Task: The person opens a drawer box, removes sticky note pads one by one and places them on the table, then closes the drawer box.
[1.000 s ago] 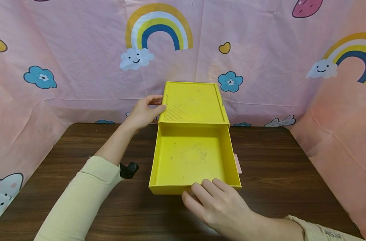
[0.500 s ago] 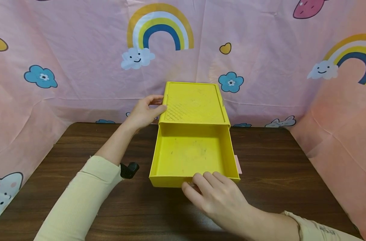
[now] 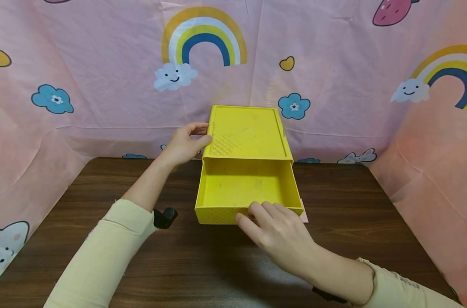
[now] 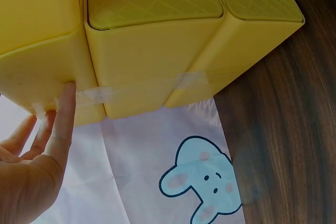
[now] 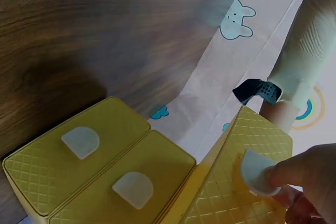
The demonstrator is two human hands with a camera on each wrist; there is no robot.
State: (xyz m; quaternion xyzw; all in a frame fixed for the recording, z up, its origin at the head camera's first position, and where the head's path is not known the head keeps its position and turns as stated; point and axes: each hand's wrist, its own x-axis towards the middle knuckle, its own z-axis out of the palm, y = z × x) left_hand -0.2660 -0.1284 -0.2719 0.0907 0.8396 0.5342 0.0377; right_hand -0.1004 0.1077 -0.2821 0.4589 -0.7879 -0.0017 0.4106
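A yellow plastic drawer cabinet (image 3: 252, 132) stands at the back of the table. Its top drawer (image 3: 216, 216) is partly pulled out, and nothing lies on the part of its floor that shows. In the right wrist view, my right hand (image 5: 307, 174) pinches the pale half-round handle (image 5: 253, 167) on that drawer's quilted front. My left hand (image 3: 183, 143) rests against the cabinet's left side, its thumb at the top edge. The left wrist view has its fingers (image 4: 65, 114) extended against the yellow wall.
Below are two pushed-in drawers (image 5: 173, 153) with matching handles (image 5: 135, 188). Clear tape (image 4: 194, 80) crosses the cabinet's side. A flat pink piece (image 3: 304, 212) shows right of the drawer. The dark wooden table (image 3: 172, 261) meets a pink patterned cloth (image 3: 333, 85) behind.
My right hand has pushed the top drawer inward, away from me, so less of its inside shows. The left hand has stayed at the cabinet's side.
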